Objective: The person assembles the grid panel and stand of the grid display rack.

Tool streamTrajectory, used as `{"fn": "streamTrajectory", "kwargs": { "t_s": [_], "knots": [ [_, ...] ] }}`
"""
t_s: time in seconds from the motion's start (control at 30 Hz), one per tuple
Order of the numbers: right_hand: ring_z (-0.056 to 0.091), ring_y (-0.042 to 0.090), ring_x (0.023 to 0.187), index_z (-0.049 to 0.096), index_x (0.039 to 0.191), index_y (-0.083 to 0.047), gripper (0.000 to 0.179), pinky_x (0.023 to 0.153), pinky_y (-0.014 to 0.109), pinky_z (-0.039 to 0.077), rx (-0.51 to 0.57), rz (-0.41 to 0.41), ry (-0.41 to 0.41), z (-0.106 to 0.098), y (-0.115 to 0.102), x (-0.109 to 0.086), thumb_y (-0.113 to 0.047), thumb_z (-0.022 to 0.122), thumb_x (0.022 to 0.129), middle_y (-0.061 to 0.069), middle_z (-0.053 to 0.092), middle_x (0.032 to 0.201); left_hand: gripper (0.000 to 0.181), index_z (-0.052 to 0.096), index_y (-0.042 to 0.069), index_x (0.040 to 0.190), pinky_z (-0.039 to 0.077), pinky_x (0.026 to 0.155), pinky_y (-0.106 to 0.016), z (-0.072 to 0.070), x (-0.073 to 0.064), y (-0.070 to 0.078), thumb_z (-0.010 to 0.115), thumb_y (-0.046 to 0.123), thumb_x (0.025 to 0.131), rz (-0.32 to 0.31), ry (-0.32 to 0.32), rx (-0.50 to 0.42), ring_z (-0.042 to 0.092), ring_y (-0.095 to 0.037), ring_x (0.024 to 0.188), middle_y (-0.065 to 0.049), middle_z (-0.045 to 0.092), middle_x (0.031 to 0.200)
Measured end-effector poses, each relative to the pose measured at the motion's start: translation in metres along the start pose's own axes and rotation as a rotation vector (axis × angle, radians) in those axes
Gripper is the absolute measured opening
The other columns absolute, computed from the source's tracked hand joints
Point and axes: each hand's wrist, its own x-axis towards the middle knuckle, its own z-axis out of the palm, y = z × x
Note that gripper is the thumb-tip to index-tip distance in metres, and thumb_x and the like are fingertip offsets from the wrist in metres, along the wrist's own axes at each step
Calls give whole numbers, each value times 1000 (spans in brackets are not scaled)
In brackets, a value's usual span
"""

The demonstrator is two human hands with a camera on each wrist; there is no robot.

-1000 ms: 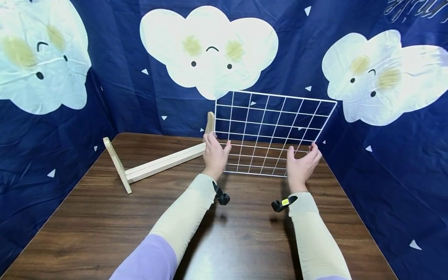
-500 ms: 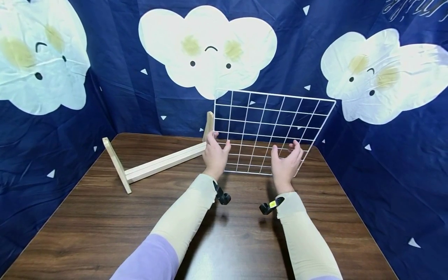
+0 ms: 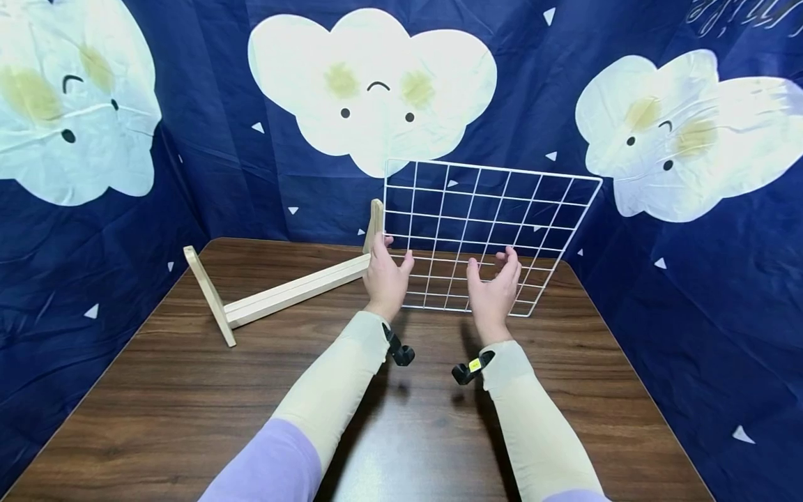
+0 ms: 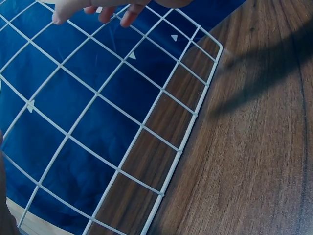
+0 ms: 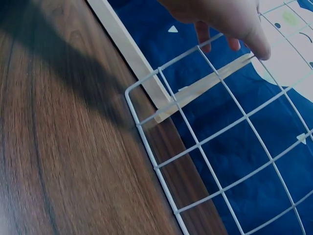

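In the head view, a white wire grid panel [image 3: 465,219] stands tilted on the table, its bottom edge low and its top leaning up against the backdrop. My left hand [image 3: 385,282] holds its left side; the right wrist view shows that hand's thumb in front of the wires and fingers behind. Before the panel's lower right part, my right hand [image 3: 494,296] hovers with loosely bent fingers, gripping nothing. The left wrist view catches this right hand [image 4: 107,7] at its top edge. A pale wooden stand [image 3: 297,289], a crossbar between two end legs, sits left of the panel.
A dark wood-grain table [image 3: 401,432] lies beneath everything. Behind and at both sides hangs a navy backdrop [image 3: 207,104] printed with white clouds. The stand's far leg [image 3: 374,219] is close beside the panel's left edge.
My right hand has let go of the panel's right edge and moved left across its front. The left hand and the panel stay almost where they were; the wooden stand has not moved.
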Motion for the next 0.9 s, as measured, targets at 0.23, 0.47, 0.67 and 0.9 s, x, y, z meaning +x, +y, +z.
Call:
{"fn": "streamTrajectory", "kwargs": {
  "t_s": [0.23,0.47,0.67,0.9],
  "knots": [
    [57,26,116,41,147,-4,75,93,39,47,30,-11,-33,9,-6,1,-28,78,87,11,59,125,59,48,9,137,49,63,-48,-2,3,2,74,32,89,-9,-30,-1,68,-33,94,-3,65,126],
    [60,25,111,37,151,-6,80,90,38,48,38,5,-52,14,-8,0,-30,78,86,7,64,125,52,51,9,130,48,60,-46,-2,4,2,73,33,90,-6,-50,5,67,-32,90,-2,63,124],
    [60,23,105,37,151,-7,80,91,37,48,73,31,-74,19,-12,1,-29,77,86,5,65,123,52,52,10,131,48,61,-46,-1,3,1,72,34,90,-12,-48,5,68,-32,92,-1,64,125],
    [62,24,109,36,151,-7,78,89,38,50,59,45,-103,23,-13,2,-30,76,88,4,64,125,58,47,12,137,49,62,-47,-1,2,0,74,32,90,-6,-35,-2,68,-31,94,-1,64,126]
  ]
}}
